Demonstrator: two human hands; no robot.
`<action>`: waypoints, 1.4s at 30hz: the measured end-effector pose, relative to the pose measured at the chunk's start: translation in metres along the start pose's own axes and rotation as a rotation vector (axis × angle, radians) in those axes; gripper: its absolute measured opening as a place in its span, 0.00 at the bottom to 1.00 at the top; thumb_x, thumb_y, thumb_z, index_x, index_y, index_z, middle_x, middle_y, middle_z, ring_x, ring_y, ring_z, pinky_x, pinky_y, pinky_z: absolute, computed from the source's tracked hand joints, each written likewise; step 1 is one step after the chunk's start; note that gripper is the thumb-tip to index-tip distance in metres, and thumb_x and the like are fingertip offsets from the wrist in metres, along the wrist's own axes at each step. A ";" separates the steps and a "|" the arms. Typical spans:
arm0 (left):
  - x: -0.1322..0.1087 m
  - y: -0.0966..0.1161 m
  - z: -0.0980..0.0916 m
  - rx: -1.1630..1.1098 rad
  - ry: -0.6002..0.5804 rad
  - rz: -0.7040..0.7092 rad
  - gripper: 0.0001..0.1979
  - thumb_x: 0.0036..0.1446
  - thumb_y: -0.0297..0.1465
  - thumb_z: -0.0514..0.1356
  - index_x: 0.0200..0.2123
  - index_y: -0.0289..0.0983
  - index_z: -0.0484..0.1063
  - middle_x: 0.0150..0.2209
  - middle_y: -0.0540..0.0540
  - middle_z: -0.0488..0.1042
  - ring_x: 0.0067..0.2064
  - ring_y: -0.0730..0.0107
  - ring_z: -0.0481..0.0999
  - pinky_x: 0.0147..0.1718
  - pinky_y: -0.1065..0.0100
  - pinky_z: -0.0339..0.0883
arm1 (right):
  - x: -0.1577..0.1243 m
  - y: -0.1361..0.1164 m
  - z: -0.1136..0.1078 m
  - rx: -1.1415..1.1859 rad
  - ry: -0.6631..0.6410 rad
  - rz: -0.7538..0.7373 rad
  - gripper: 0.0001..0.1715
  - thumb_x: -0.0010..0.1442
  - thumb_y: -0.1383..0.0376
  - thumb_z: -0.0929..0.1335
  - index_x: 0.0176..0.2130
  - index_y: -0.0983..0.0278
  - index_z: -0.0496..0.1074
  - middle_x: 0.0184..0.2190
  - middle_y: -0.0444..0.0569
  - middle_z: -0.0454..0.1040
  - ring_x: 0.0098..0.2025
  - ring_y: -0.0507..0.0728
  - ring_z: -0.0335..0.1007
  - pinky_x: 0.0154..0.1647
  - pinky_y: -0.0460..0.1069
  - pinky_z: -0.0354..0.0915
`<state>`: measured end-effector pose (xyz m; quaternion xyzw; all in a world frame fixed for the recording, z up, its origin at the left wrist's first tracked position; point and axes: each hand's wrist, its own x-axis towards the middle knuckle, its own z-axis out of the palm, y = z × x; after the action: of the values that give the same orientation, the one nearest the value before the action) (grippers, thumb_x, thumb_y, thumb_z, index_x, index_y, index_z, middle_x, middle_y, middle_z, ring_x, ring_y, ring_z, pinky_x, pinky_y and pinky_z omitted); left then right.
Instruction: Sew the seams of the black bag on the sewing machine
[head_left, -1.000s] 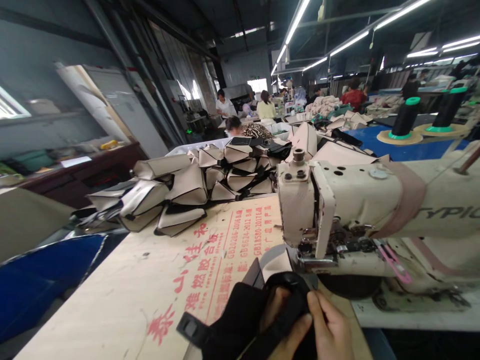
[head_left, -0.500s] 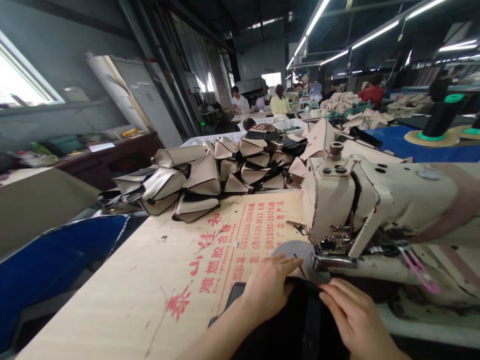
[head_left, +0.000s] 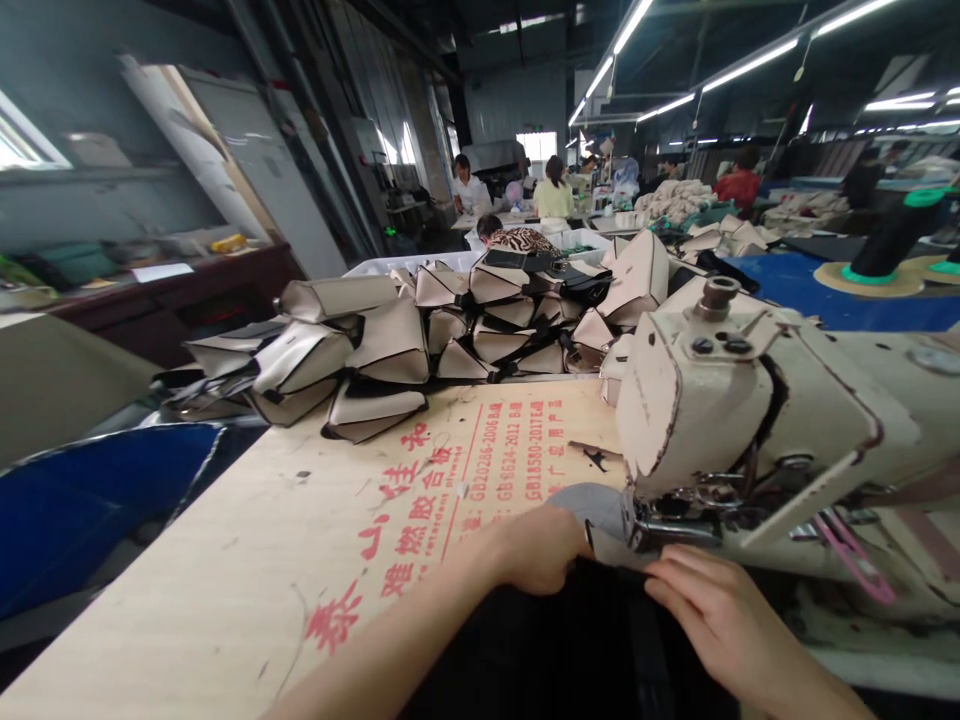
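A black bag (head_left: 585, 650) with a pale edge lies low in front of me, against the head of a beige sewing machine (head_left: 690, 400). Curled at the bag's upper left edge, my left hand (head_left: 544, 548) is closed on it, the fingertips hidden. My right hand (head_left: 716, 605) pinches the rim on the other side, just below the presser area. Between the hands, part of the pale panel runs beside the metal parts of the machine. A rounded grey plate (head_left: 589, 503) shows behind my left hand.
Pale bags with black edging (head_left: 390, 340) are heaped behind the plywood table (head_left: 225, 580). A small dark metal piece (head_left: 596, 455) lies beside the machine. A pink pin (head_left: 855, 560) hangs on the machine. A black thread cone (head_left: 892, 240) stands at right. Several people work farther back.
My left hand has gone from lying with extended fingers over the pale panel to curled at the bag's edge. My right hand keeps its pinch. The view has shifted slightly.
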<state>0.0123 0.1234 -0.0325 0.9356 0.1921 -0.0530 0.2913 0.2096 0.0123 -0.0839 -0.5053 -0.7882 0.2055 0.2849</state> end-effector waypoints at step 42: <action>-0.006 0.025 0.017 -0.198 0.305 -0.048 0.09 0.59 0.30 0.54 0.38 0.37 0.73 0.32 0.48 0.73 0.36 0.72 0.72 0.35 0.74 0.61 | -0.003 0.000 0.008 0.132 0.078 0.077 0.09 0.64 0.63 0.61 0.43 0.60 0.67 0.37 0.46 0.69 0.40 0.55 0.66 0.42 0.49 0.60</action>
<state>0.0165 0.0929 -0.0324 0.8948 0.2603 0.1015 0.3482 0.2060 0.0091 -0.0907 -0.5230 -0.7413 0.2479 0.3398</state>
